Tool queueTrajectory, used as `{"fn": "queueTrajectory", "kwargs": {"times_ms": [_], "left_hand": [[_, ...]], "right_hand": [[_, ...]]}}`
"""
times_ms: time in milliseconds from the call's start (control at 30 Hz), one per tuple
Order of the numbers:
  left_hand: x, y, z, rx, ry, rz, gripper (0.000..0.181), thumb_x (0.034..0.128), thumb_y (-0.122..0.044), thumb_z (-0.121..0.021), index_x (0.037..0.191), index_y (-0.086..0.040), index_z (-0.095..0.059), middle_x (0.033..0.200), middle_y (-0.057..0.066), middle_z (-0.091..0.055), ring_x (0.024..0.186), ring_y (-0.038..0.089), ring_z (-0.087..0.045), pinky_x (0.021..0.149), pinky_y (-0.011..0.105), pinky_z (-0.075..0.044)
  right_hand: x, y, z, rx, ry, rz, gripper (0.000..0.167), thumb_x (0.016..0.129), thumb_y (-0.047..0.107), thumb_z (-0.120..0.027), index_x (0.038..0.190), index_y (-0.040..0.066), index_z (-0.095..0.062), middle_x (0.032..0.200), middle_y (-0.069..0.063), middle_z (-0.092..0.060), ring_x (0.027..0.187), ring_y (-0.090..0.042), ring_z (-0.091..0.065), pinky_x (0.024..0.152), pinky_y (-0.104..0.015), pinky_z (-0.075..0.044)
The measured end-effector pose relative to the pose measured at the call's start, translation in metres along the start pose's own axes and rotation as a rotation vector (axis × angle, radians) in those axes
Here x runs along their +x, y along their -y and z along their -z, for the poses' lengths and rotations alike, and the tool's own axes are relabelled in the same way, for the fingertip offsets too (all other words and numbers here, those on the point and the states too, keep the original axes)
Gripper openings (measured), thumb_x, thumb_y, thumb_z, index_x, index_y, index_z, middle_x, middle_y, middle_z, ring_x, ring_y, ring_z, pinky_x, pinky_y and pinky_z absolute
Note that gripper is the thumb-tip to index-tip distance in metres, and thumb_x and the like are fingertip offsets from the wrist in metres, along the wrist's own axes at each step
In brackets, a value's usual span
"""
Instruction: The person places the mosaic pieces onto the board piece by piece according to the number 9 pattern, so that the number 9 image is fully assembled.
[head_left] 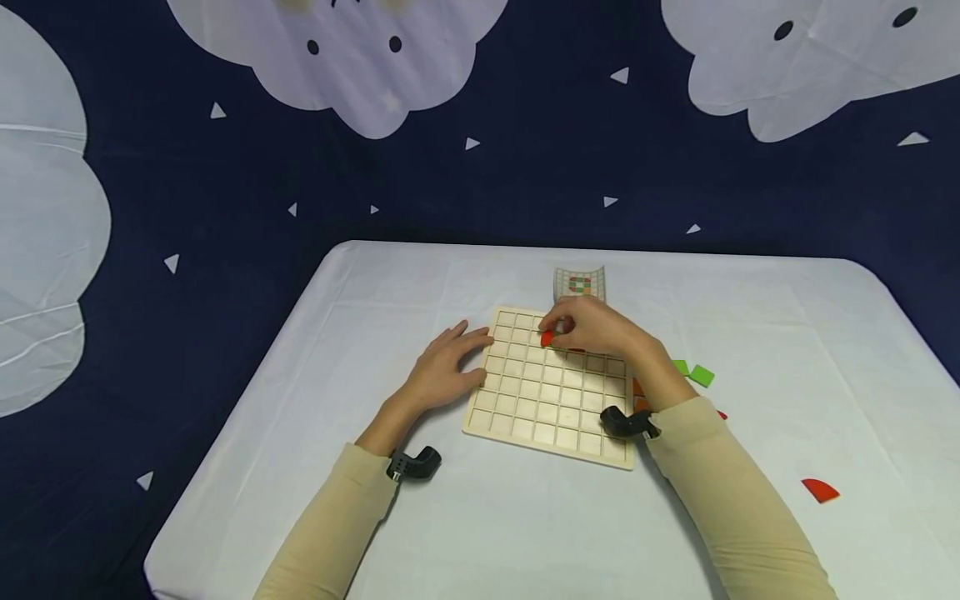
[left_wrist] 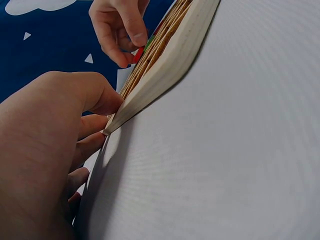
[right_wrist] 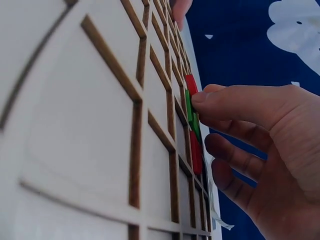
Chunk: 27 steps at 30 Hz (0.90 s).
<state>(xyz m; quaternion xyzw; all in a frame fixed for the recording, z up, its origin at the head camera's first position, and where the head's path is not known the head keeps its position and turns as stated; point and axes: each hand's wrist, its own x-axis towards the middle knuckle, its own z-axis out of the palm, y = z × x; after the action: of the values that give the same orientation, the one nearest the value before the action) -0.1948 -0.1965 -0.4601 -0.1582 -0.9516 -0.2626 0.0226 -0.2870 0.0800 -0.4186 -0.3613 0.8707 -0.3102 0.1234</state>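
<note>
A pale wooden grid board (head_left: 536, 400) lies on the white table. Along its left edge rests my left hand (head_left: 444, 371), thumb and fingertips touching the rim; the left wrist view shows this hand (left_wrist: 45, 125) at the edge of the board. Over the upper part of the grid my right hand (head_left: 596, 325) pinches a red piece (head_left: 547, 338) between thumb and fingers. In the right wrist view, green pieces (right_wrist: 189, 107) and another red piece (right_wrist: 195, 152) sit on the grid by the right hand (right_wrist: 260, 130), which partly hides them in the head view.
Beyond the board stands a curled pattern card (head_left: 580, 283) printed with a grid. Green squares (head_left: 702, 376) and orange pieces (head_left: 640, 404) lie right of the board, partly behind the right forearm. Farther right is a red quarter-circle piece (head_left: 821, 490).
</note>
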Motion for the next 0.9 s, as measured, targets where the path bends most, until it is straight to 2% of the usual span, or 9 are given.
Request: {"fn": "queueTrajectory", "kwargs": {"times_ms": [467,633,900], "left_hand": [[0.0003,0.0021,-0.0013,0.008,-0.007,-0.017,0.052,0.0845,-0.032,-0.06,0.135,-0.023,-0.056,0.146,-0.011,-0.042,0.143,0.017,-0.018,0.116,0.04,-0.015],[0.0009,0.002,-0.0024,0.01,-0.012,-0.026,0.052,0.0845,-0.032,-0.06,0.135,-0.023,-0.057,0.146,-0.011,-0.043,0.143,0.017,-0.018,0.116,0.039,-0.015],[0.0005,0.0029,-0.0019,0.008,-0.009,-0.012,0.052,0.0842,-0.032,-0.06,0.135,-0.024,-0.057,0.146,-0.012,-0.043,0.143,0.016,-0.018,0.115,0.041,-0.016]], "right_hand": [[0.0075,0.0003,-0.0038,-0.058,-0.018,-0.003,0.022,0.084,0.022,-0.075,0.105,0.016,-0.075,0.096,0.004,-0.063,0.079,-0.014,-0.058,0.067,-0.032,-0.051],[0.0076,0.0006,-0.0046,-0.052,-0.024,-0.014,0.022,0.084,0.022,-0.075,0.105,0.015,-0.075,0.096,0.004,-0.062,0.079,-0.014,-0.057,0.067,-0.032,-0.051],[0.0096,0.0036,-0.0073,-0.071,-0.028,0.015,0.02,0.084,0.02,-0.076,0.103,0.014,-0.076,0.093,0.004,-0.062,0.076,-0.013,-0.056,0.066,-0.032,-0.05]]}}
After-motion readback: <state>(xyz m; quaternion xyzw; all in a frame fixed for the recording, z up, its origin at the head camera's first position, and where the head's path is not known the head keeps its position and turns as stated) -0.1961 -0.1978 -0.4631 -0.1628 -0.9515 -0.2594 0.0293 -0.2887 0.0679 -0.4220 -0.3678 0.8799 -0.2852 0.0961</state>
